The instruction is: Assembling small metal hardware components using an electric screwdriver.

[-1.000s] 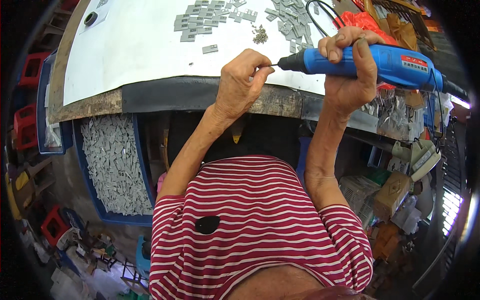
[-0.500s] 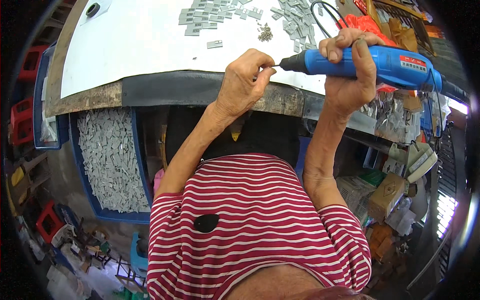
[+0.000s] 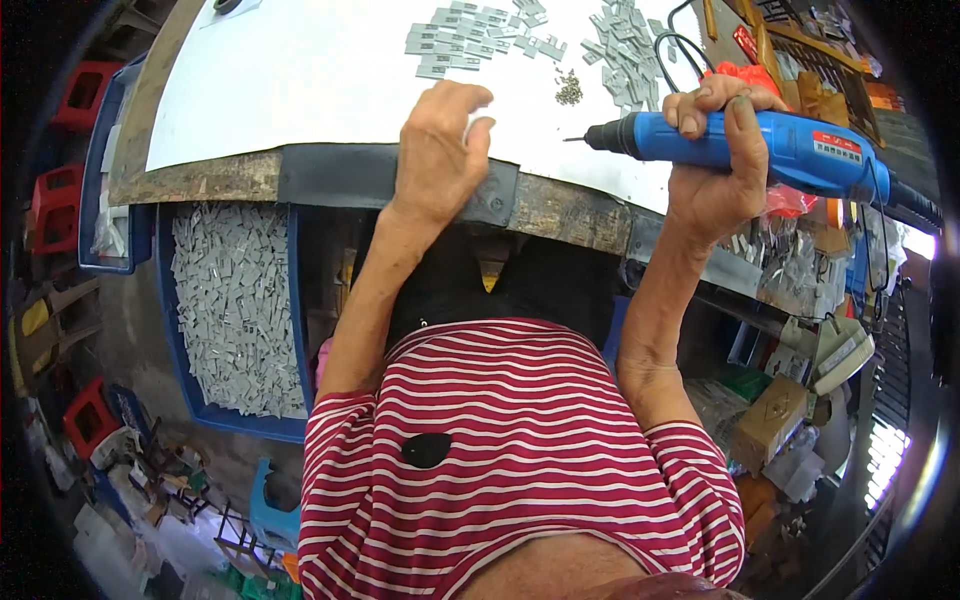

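My right hand (image 3: 715, 175) grips a blue electric screwdriver (image 3: 800, 150), held level with its bit pointing left over the white tabletop (image 3: 300, 90). My left hand (image 3: 440, 150) hovers at the table's front edge, a little left of the bit and apart from it. Its fingers are curled, and a small pale grey piece (image 3: 479, 127) shows between thumb and fingertips. Flat grey pieces (image 3: 460, 45) lie in rows at the far side of the table, with another heap (image 3: 625, 50) to their right. A small pile of screws (image 3: 568, 90) sits between the heaps and the bit.
A blue crate (image 3: 290, 300) full of grey pieces stands under the table at the left. Red stools (image 3: 80, 90) are at the far left. Bags of parts (image 3: 790, 270) and a cardboard box (image 3: 770, 420) crowd the right side. A black cable (image 3: 680, 45) loops on the table.
My left hand has drawn away from the screwdriver bit, moving left and toward the table edge. The screwdriver has shifted slightly right; the bit tip now stands free.
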Motion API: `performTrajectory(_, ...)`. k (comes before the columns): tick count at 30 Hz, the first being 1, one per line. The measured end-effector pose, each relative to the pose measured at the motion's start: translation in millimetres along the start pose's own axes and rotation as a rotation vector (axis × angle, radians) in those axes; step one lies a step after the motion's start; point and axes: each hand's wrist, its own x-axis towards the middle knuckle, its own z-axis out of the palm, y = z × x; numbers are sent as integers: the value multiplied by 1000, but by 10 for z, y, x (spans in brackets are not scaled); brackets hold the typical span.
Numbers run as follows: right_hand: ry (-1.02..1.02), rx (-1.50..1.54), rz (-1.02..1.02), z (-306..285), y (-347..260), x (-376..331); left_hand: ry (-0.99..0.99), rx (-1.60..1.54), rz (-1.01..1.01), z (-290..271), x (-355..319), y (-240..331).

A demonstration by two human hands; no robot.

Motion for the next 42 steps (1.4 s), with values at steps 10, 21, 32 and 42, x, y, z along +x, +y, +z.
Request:
performTrajectory(10,75,-59,-81,135,250,147,-73,322,37,-9,141,-276)
performTrajectory(21,-84,-129,-60,247,598,363,-100,161,62,159,217,-319)
performTrajectory(32,3,-287,30,574,671,379,-123,159,33,169,237,-290)
performTrajectory(42,-183,515,-84,521,991,418,-125,210,3,169,215,-304)
